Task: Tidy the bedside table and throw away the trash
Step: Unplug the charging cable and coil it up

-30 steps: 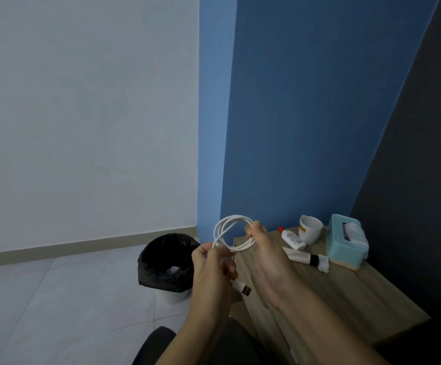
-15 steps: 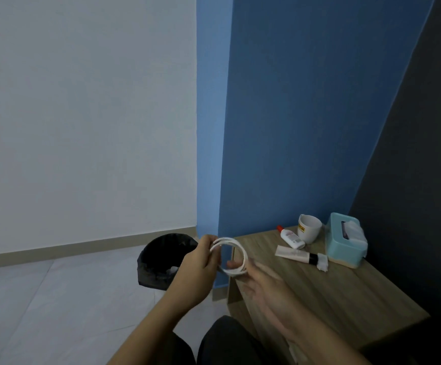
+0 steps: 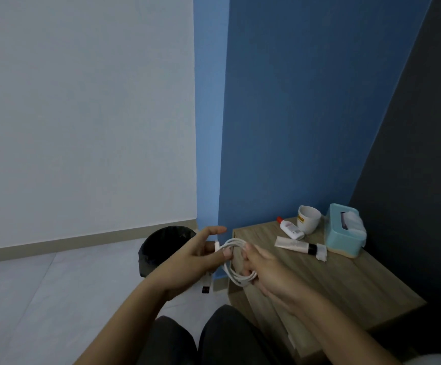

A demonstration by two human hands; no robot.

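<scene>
- Holding a coiled white cable (image 3: 233, 243) between both hands, in the air just off the near left corner of the table (image 3: 351, 285), head view.
- Left hand (image 3: 190, 259): thumb and fingers pinch the top of the coil, index finger stretched out above it.
- Right hand (image 3: 272, 272): fingers curled round the lower right part of the coil, gripping the strands.
- One plug end (image 3: 206, 287) hangs below my left hand.
- Black-lined bin (image 3: 158, 243) stands on the floor behind my left hand, beside the table.
- Far end of the table, near the blue wall: white mug (image 3: 308, 219), small white bottle (image 3: 290, 229) lying just beside it, a tube (image 3: 293, 245) lying flat in front, and a teal tissue box (image 3: 344, 233) to the right.
- My knees show at the bottom edge.
</scene>
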